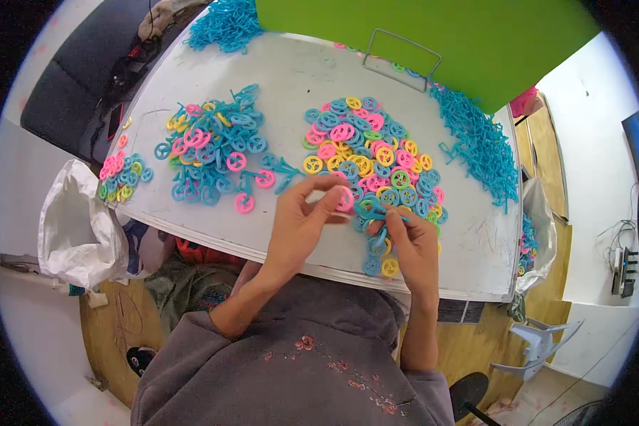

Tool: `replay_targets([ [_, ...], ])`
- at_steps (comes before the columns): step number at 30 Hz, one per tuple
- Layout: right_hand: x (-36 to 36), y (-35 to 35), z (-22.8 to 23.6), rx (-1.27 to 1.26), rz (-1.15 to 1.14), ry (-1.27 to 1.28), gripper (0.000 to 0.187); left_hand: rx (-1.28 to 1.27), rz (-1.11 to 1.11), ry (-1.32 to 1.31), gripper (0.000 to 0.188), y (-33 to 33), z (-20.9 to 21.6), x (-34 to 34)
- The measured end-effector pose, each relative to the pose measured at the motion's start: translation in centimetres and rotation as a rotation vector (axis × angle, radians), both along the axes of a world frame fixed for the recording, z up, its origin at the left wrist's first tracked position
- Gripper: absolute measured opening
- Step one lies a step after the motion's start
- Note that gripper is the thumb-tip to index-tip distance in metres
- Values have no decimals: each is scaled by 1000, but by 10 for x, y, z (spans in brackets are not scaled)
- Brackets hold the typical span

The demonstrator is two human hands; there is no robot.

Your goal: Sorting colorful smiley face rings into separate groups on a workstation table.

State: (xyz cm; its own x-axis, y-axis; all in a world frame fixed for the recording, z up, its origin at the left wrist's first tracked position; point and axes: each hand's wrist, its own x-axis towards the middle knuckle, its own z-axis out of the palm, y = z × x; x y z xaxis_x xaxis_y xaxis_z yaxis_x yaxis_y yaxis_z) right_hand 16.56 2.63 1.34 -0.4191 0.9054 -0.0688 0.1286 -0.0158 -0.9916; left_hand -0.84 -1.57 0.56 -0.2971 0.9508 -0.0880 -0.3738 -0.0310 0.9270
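Observation:
My left hand [296,226] pinches a small pink plastic wheel [345,199] between thumb and fingers. Close beside it, my right hand [414,248] grips a teal-blue plastic piece with thin arms [381,213]. Both hands are raised over the front part of the white table [291,92]. Behind and under them spreads a pile of loose wheels [362,153] in pink, yellow, blue and green. To the left lies a heap of blue pieces with wheels on them [209,142]. Whether the pink wheel touches the blue piece is hard to make out.
Heaps of bare blue pieces lie at the far left [226,27] and along the right side [479,145]. A small wheel cluster [124,174] sits at the left edge. A green panel [433,35] stands at the back. White sacks [82,220] hang at both sides.

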Motion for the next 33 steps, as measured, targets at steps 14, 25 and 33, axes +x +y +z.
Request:
replay_targets([
  [14,13,1,-8,-140,-219,85,20,240,-52,1195,28,-5,-30,14],
  [25,20,-1,-19,-247,-177,251,27,348,-27,1210,25,4,-35,15],
  [33,2,-9,-12,-63,-303,242,19,281,45,1044,20,4,-30,13],
])
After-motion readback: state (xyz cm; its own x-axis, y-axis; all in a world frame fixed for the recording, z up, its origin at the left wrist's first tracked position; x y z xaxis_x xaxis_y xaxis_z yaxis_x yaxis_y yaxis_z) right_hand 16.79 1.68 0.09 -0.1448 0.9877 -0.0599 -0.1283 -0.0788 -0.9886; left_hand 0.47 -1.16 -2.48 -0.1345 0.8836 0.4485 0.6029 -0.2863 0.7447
